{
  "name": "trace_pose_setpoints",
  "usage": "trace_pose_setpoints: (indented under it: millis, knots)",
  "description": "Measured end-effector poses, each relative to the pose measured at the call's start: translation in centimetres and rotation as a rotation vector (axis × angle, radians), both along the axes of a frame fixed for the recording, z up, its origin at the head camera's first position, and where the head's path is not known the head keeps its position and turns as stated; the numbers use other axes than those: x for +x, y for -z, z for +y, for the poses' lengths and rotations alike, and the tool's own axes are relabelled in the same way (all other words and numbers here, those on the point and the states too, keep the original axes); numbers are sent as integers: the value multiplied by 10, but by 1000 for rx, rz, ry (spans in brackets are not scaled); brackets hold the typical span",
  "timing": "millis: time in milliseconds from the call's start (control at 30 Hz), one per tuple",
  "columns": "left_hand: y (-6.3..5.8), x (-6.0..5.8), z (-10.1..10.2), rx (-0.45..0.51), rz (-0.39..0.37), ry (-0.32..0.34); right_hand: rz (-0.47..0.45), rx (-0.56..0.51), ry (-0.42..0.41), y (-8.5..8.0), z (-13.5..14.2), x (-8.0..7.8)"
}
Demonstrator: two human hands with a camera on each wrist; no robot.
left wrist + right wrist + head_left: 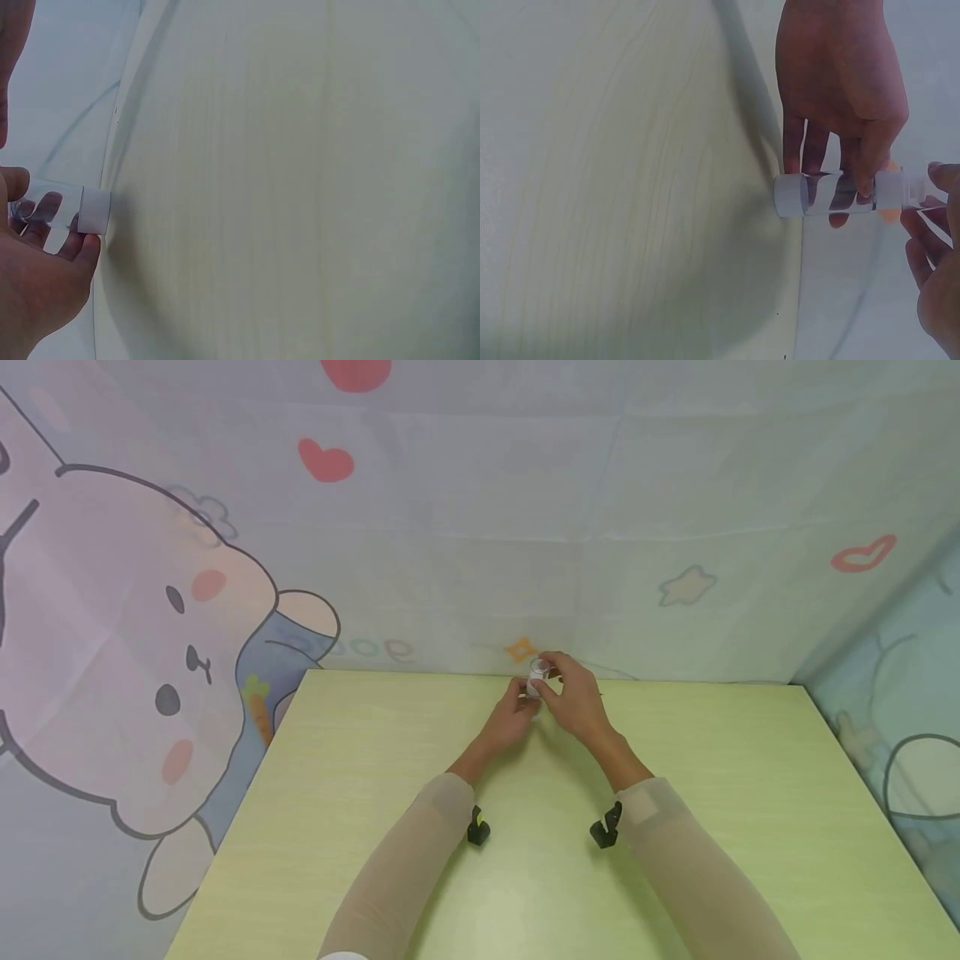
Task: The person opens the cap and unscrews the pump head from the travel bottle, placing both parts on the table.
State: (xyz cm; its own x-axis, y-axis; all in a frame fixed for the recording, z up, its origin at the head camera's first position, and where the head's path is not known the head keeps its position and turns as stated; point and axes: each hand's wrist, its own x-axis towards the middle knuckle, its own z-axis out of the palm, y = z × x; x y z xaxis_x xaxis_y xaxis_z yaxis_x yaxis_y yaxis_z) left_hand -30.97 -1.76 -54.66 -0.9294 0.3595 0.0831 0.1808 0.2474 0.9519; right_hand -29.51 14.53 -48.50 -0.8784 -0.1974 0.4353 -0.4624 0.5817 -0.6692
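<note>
Here by the desk's far edge, the left grip is wrapped round a clear bottle, the right grip pinching its top. Opening or closing, I'd guess; next needs a steady left, careful right twist.

Green table at six o'clock, pale wall at twelve, red hearts at eleven, cartoon animal at nine.

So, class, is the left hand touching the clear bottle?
Touching. The right wrist view shows the left hand gripping the bottle, its thumb lying across the clear body.
</note>
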Motion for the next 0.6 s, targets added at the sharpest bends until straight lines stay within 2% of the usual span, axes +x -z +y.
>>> trace_pose_setpoints:
  millis: [600]
  knots:
    - [-1, 2, -1, 8, -7, 16, 3, 6, -4, -2, 0, 0]
